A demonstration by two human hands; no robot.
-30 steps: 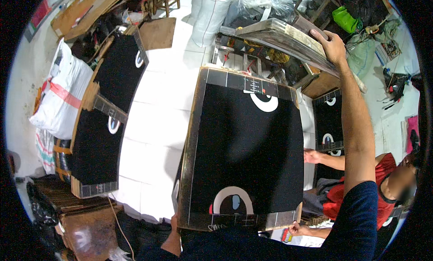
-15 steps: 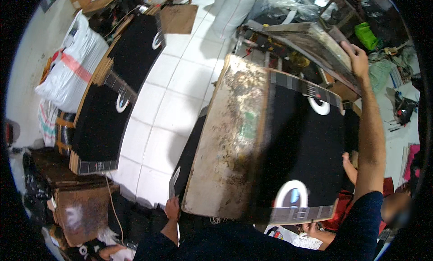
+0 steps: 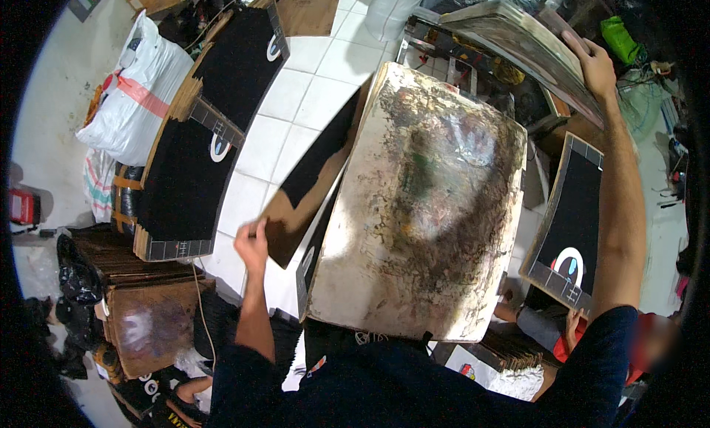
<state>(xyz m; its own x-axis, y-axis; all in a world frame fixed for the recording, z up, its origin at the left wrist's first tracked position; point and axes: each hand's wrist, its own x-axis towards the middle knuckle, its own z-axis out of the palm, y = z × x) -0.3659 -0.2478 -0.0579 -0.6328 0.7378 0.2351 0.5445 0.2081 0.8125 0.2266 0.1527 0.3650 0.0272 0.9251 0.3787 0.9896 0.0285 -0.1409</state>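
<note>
My left hand [image 3: 252,247] is closed on the near left edge of a brown cardboard sheet [image 3: 277,224] that carries a black cloth panel [image 3: 325,154]. That sheet hangs tilted beside a paint-stained flat board [image 3: 444,206] in front of me. At the upper right, my right hand [image 3: 594,67] is closed over the edge of a raised printing frame [image 3: 510,25], holding it tilted above the far end of the stained board. A squeegee-like bar [image 3: 556,30] rests on the frame by my fingers.
On the right, a co-worker's hand [image 3: 573,328] holds a cardboard sheet with a printed black panel [image 3: 566,217]. Stacked printed black panels [image 3: 185,169] lie at left, beside a white sack [image 3: 140,88]. Cardboard stacks [image 3: 155,324] stand lower left; another person's arm [image 3: 194,387] shows below.
The printed black panel has moved off the stained board to the right, into the co-worker's hand. My left hand has moved up and left, and the cardboard sheet with black cloth now shows there.
</note>
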